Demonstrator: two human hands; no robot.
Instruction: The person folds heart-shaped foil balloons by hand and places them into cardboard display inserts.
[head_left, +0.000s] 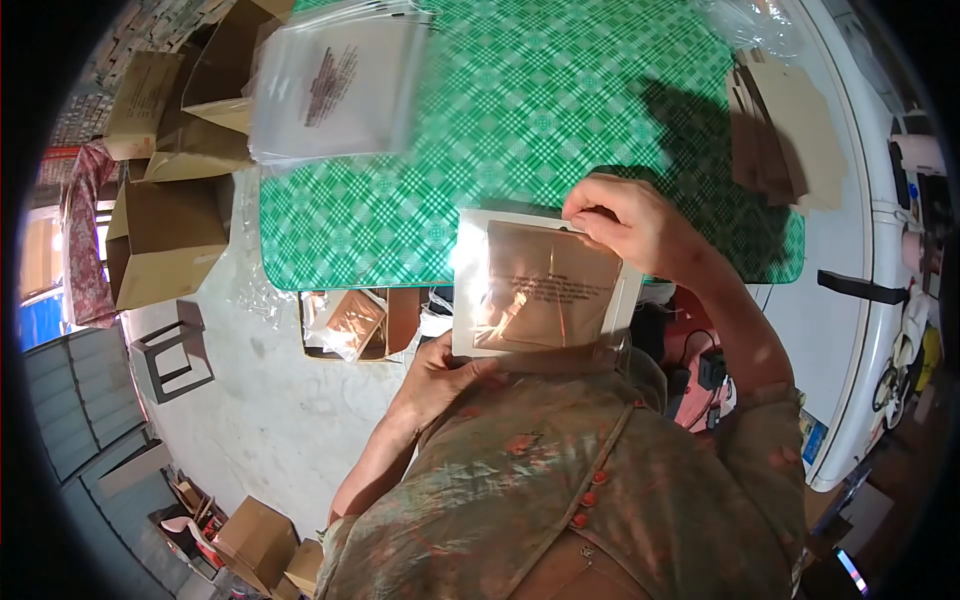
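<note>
Hands meet on one clear plastic bag (545,290), which the person holds up close to the chest, above the near edge of the table (520,110). The left hand (440,375) supports the bag's lower corner from beneath, fingers curled against it, while the right hand (625,222) pinches the top edge between thumb and fingertips; this grip probably keeps the mouth of the bag taut and level. Inside sits a brown card (555,285), flat and square to the bag's sides, with small printed text over it.

A stack of empty bags (335,90) lies at the far left of the green checked tablecloth, within reach, and a pile of brown cards (780,130) rests at the far right, so each supply likely stands on its own side. Cardboard boxes (165,240) stand open on the floor at left, and a box (350,322) under the table edge holds packed bags.
</note>
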